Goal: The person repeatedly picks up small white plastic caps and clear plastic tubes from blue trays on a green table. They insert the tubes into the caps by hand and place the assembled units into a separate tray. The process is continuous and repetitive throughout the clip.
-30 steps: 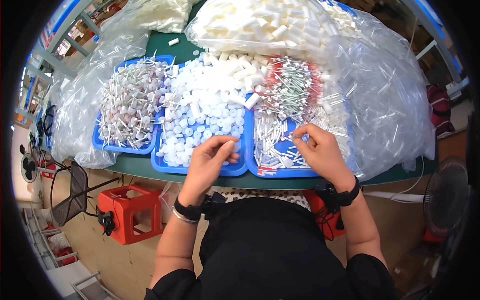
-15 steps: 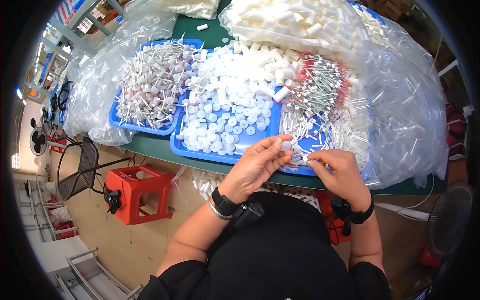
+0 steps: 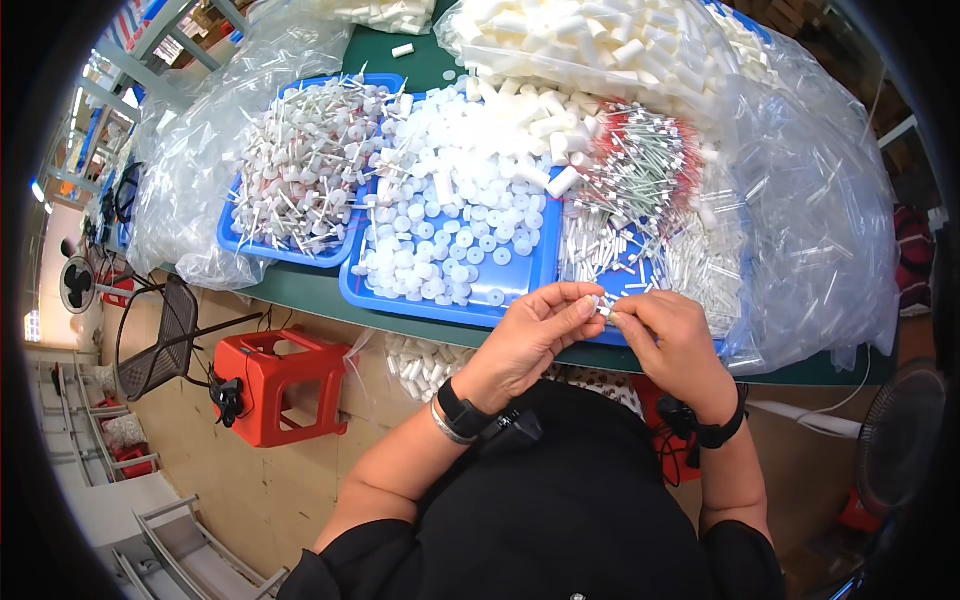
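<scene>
In front of my body, above the front edge of the trays, both hands meet fingertip to fingertip. My left hand (image 3: 535, 335) is closed in a pinch on a translucent white plastic disc (image 3: 599, 299), mostly covered by the fingers. A small white piece (image 3: 605, 311) sits between the fingertips, pinched by my right hand (image 3: 675, 345); its exact kind is too small to make out. Just left of the hands, a blue tray (image 3: 400, 303) carries many similar discs with a centre hole (image 3: 502, 256). Beyond the right hand lie short white tubes (image 3: 690, 265) and a bundle of red-and-white wired parts (image 3: 645, 165).
A second blue tray (image 3: 290, 258) at left is heaped with disc-and-stem pieces (image 3: 300, 160). Large white foam-like cylinders (image 3: 600, 45) fill a bag at the back. Clear plastic bags (image 3: 810, 220) flank the trays. A red stool (image 3: 290, 385) and a fan (image 3: 900, 440) stand beside the table.
My left hand has moved slightly right, bringing the disc against the small white piece in my right hand. The disc has turned and is now more hidden. The right hand has barely moved.
</scene>
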